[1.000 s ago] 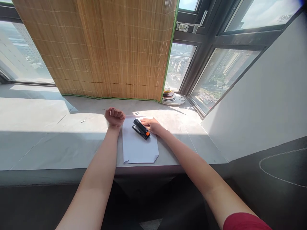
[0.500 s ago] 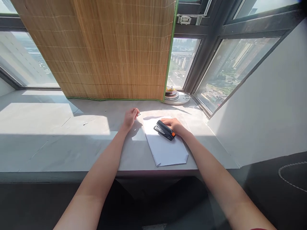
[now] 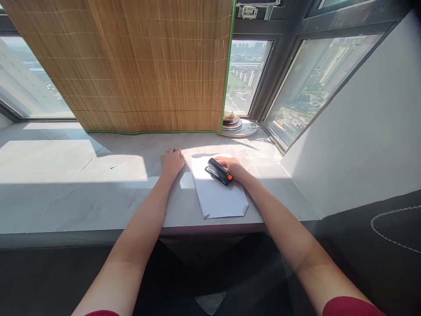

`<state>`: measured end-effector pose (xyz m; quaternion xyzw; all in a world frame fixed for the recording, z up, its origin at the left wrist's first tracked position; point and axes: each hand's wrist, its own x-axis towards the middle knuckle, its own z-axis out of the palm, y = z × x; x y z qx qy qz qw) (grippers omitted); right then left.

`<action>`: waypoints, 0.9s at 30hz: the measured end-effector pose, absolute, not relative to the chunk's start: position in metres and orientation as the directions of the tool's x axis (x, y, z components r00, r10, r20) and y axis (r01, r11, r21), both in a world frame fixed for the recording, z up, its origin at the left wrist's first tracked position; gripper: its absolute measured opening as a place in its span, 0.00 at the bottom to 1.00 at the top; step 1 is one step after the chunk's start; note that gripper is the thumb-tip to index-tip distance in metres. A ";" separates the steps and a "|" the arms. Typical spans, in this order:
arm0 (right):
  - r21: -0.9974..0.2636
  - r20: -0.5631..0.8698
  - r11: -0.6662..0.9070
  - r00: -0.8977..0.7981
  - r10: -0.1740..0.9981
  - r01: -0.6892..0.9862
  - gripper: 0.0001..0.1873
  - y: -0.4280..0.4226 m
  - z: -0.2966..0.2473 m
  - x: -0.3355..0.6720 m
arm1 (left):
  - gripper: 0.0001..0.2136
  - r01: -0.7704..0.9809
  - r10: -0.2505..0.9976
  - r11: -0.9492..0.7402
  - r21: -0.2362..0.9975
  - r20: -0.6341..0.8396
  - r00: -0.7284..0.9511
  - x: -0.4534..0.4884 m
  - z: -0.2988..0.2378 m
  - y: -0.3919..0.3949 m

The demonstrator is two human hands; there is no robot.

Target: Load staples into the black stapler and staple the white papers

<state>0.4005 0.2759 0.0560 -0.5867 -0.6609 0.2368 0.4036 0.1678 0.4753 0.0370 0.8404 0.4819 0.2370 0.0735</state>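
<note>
On the pale window sill, my left hand (image 3: 173,161) rests palm down to the left of the paper, fingers apart. Whatever may lie under that palm is hidden. My right hand (image 3: 233,168) grips a black stapler (image 3: 219,171) with an orange part at its rear end. The stapler sits slantwise over the upper part of a stack of white paper (image 3: 223,199), its front pointing up and left. One lower corner of the paper is folded over, the other curls slightly.
A bamboo blind (image 3: 158,70) with green edging hangs down to the back of the sill (image 3: 82,206). Stacked plates (image 3: 238,127) stand in the back right corner. To the right are a window and a white wall (image 3: 348,131). A bead chain (image 3: 378,230) hangs at lower right.
My left hand was pinching a small thing; now it lies flat on the sill, and that thing is out of sight. My right hand still holds the stapler. The view has shifted slightly.
</note>
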 end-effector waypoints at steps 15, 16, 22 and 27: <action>-0.700 0.281 0.312 -0.153 0.947 0.642 0.29 0.256 0.074 0.408 | 0.14 0.334 0.437 -0.885 0.325 0.332 0.836 0.183 0.050 0.446; -0.685 0.300 0.318 -0.144 0.943 0.656 0.28 0.257 0.073 0.407 | 0.15 0.372 0.467 -0.873 0.315 0.322 0.823 0.183 0.049 0.446; -0.652 0.426 0.378 -0.094 0.900 0.658 0.21 0.265 0.065 0.403 | 0.15 0.452 0.531 -0.842 0.294 0.301 0.792 0.181 0.045 0.453; -0.688 0.391 0.326 -0.047 0.919 0.648 0.23 0.269 0.064 0.402 | 0.16 0.429 0.523 -0.845 0.321 0.324 0.789 0.182 0.041 0.456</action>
